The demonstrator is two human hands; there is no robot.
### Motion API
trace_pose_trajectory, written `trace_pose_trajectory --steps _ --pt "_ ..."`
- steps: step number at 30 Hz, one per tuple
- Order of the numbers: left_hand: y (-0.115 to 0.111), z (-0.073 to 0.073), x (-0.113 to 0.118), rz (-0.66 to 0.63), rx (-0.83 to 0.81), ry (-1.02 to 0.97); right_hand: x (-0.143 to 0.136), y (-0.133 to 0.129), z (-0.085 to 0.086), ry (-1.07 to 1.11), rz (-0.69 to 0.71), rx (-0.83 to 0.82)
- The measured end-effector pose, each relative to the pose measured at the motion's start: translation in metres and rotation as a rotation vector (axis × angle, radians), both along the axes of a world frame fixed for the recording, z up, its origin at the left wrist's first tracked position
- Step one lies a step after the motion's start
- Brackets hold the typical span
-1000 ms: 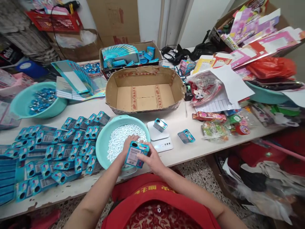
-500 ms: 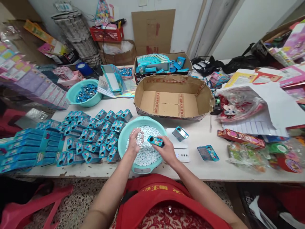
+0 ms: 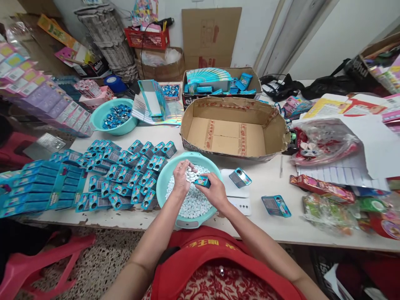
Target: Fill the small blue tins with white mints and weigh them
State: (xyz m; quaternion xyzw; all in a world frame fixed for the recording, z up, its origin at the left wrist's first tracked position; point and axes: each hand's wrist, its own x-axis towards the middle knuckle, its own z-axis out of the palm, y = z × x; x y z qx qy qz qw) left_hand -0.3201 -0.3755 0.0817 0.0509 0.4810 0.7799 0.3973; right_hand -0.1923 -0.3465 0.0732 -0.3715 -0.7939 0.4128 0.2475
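Over a turquoise basin (image 3: 163,183) of small white candies (image 3: 195,207), my left hand (image 3: 181,178) is cupped around a scoop of the candies. My right hand (image 3: 215,191) grips a small blue tin box (image 3: 202,181) by its side. The box's hole end meets the candies at my left fingertips, and its opening is covered by them. To the right, one more blue box (image 3: 240,178) stands on a white kitchen scale (image 3: 240,204), and another blue box (image 3: 276,206) is on the table beyond it.
Many blue boxes with round holes (image 3: 134,179) stand left of the basin. An open cardboard box (image 3: 231,146) lies behind it, with a carton of blue packs (image 3: 222,83) further back. A bowl of shiny blue lids (image 3: 96,121) sits back left. Bagged toys (image 3: 325,141) lie at right.
My left hand has brought the candies over to the blue box, whose hole was uncovered before. The box in my right hand stays nearly in place. The view has shifted slightly.
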Motion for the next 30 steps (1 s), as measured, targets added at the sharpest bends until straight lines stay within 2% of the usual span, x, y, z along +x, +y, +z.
trace_pose_trajectory --steps 5,9,12,18,23,30 --pt "0.004 0.005 0.004 0.013 -0.064 0.131 0.001 0.004 0.005 0.001 0.0 -0.056" --pt "0.006 0.008 0.009 0.047 -0.125 0.285 0.002 0.006 0.008 -0.037 0.013 -0.041" --pt "0.006 0.01 0.014 0.041 -0.146 0.326 0.003 0.006 0.009 -0.058 0.0 -0.026" --pt "0.009 0.017 0.017 0.03 -0.112 0.319 0.002 0.002 0.013 -0.066 0.014 0.043" --pt "0.011 0.022 0.015 0.024 -0.085 0.247 0.002 0.001 0.014 -0.034 -0.015 -0.011" --pt "0.01 0.023 0.017 -0.079 -0.119 0.178 0.006 0.004 0.009 0.05 -0.007 -0.06"
